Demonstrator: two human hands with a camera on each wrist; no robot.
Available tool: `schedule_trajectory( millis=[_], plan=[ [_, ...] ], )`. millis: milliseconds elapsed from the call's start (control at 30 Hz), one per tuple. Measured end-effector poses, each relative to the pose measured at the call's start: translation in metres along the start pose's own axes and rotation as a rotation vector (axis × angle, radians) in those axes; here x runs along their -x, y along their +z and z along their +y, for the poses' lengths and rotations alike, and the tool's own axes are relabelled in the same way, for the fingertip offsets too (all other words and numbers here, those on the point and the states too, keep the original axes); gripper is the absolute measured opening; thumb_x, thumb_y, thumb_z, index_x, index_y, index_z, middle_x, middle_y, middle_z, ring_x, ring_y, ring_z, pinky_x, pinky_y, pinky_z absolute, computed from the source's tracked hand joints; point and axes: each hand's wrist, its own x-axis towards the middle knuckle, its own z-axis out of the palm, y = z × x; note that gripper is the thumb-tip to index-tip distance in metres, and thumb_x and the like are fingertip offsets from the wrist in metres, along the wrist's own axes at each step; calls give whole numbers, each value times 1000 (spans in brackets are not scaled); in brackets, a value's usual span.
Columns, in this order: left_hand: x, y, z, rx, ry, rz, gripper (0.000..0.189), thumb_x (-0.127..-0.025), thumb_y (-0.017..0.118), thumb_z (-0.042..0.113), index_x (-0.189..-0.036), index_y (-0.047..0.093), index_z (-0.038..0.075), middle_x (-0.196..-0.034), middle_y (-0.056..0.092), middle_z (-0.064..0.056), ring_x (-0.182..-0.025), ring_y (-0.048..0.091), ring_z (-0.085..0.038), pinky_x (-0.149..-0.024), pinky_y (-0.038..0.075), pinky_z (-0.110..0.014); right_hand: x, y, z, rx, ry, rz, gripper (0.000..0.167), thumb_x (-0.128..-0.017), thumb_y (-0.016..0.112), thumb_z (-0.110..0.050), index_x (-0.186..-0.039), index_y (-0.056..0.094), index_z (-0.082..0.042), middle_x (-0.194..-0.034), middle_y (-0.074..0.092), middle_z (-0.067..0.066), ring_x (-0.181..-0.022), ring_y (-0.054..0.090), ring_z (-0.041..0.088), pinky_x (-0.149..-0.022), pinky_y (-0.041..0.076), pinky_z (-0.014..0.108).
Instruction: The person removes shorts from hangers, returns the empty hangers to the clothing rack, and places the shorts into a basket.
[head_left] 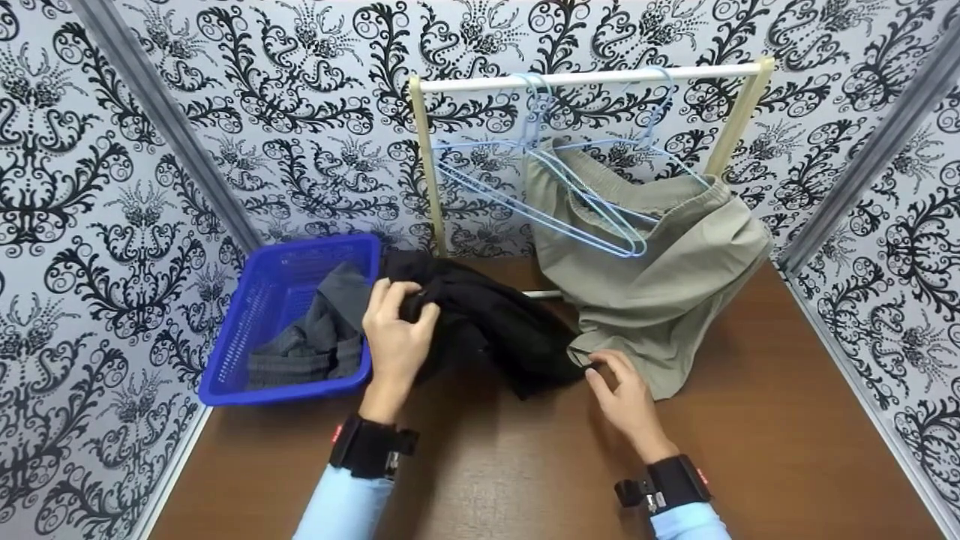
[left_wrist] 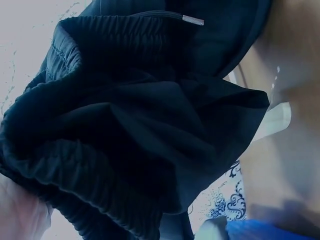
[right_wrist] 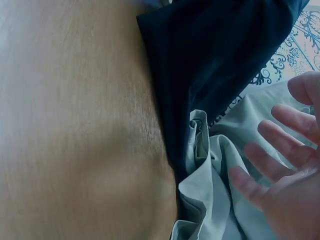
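Observation:
Black elastic-waist pants [head_left: 499, 311] with a metal-tipped drawstring stretch over the table from beside the basket toward the rack. My left hand [head_left: 394, 330] grips them near the gathered waistband [left_wrist: 112, 45], which gapes in the left wrist view. Olive-khaki elastic-waist shorts [head_left: 645, 262] hang from a blue wire hanger on the rack, their lower part reaching the table. My right hand [head_left: 626, 397] is beside the khaki hem and the end of the black pants; in the right wrist view its fingers [right_wrist: 280, 140] are spread and hold nothing.
A blue plastic basket [head_left: 247, 330] at left holds dark grey garments [head_left: 319, 337]. At the back stands a hanging rack [head_left: 480, 84] with several blue wire hangers [head_left: 517, 206]. Patterned walls [head_left: 315, 172] border the brown table [head_left: 510, 480].

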Motion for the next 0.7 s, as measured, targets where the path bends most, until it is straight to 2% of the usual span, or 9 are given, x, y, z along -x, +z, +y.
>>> schedule_trajectory(
  millis=[267,500,700],
  plan=[
    [-17,-16,4,11,19,37,16,-72,73,3,-87,71,2,-92,63,-14,-86,63,-30,-78,51,-41,-6,2,-2,46,-39,-13,28,-94,70,-3,-122,71,2,-126,70,14,-120,65,35,-100,47,44],
    [-32,-29,3,-7,14,77,16,-72,73,3,-88,71,1,-91,64,-15,-86,63,-32,-79,48,-40,-8,2,-2,43,-35,-25,33,-93,70,-3,-126,70,2,-130,68,18,-125,62,39,-102,46,52],
    [-43,-41,-1,-24,4,105,15,-73,73,2,-88,71,-1,-90,63,-17,-84,63,-33,-79,48,-39,-9,2,-2,32,-19,-35,34,-94,70,-3,-127,69,2,-132,67,21,-126,61,40,-103,45,54]
  ],
)
